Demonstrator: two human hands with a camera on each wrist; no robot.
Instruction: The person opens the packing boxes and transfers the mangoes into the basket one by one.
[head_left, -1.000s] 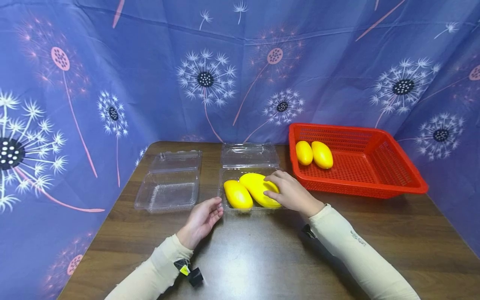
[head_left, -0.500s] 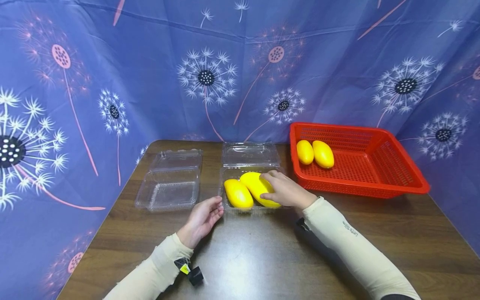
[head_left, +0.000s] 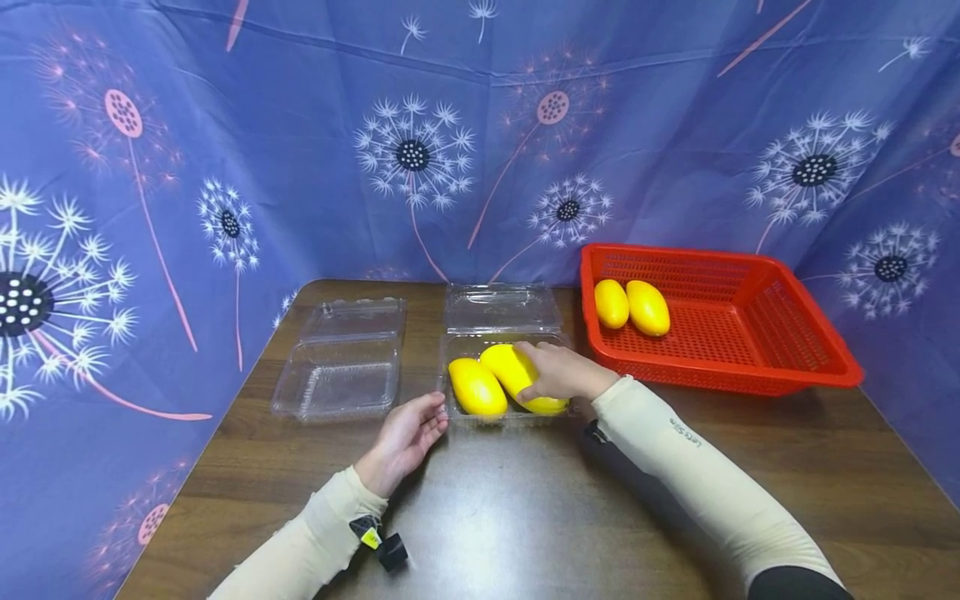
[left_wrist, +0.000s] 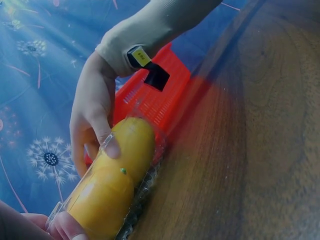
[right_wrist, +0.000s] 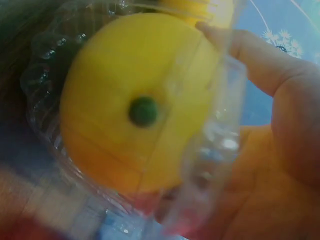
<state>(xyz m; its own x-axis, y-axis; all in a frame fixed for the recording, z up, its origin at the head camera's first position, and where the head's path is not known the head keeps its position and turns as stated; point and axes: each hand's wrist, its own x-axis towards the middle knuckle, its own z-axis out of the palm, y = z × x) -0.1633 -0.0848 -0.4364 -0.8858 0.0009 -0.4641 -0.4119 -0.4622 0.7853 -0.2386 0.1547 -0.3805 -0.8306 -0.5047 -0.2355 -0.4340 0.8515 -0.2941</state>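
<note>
A clear plastic clamshell container [head_left: 463, 344] lies with its lid folded back, two yellow mangoes inside. My right hand [head_left: 561, 371] reaches over the right-hand mango [head_left: 507, 365] and grips it, thumb on the near side and fingers beyond. In the right wrist view this mango [right_wrist: 110, 75] faces the camera with its green stem spot, behind the clear wall. The left-hand mango [head_left: 477, 388] leans beside it, untouched by the right hand. At the container's left edge, my left hand [head_left: 405, 437] pinches the rim; its fingers [left_wrist: 67, 227] show low in the left wrist view.
A second clear clamshell container [head_left: 337, 379] lies with its lid back on the left of the wooden table [head_left: 480, 517]. At the back right, a red plastic basket [head_left: 727, 379] holds two more mangoes [head_left: 630, 308]. A patterned blue cloth [head_left: 480, 167] hangs behind.
My right hand has shifted slightly left over the right-hand mango and its fingers have closed in on it. The right forearm has swung left. My left hand stays at the rim.
</note>
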